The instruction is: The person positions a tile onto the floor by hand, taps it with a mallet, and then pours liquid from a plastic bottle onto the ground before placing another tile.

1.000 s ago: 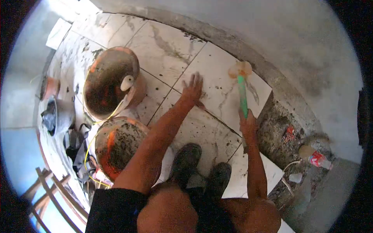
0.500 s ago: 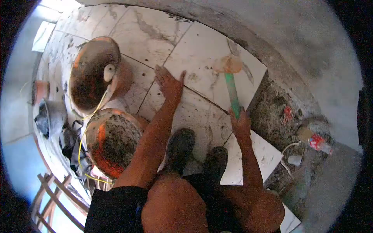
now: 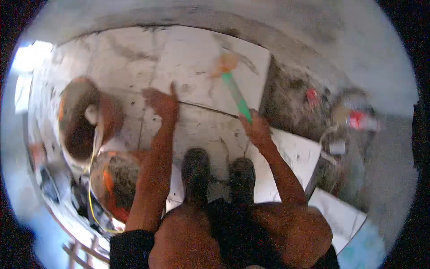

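Note:
My right hand is closed around the green handle of a mallet. The mallet's orange-brown head, smeared by motion, is over a large white marble-patterned tile. To the left, my left hand has its fingers stretched out and its thumb apart, holding nothing. It overlaps the near left corner of that tile, where the joints between tiles meet. Both of my shoes stand on the floor tiles below my hands.
Two mortar-stained buckets stand at the left, with a yellow cord beside them. Rough bare ground lies right of the tile, holding a red-labelled bottle and scraps. Another loose tile is at lower right. A wall runs along the back.
The view has turned, so the tiles, buckets and both hands appear further left. My right hand still grips the mallet over the same tile, and my left hand stays near the tile joint.

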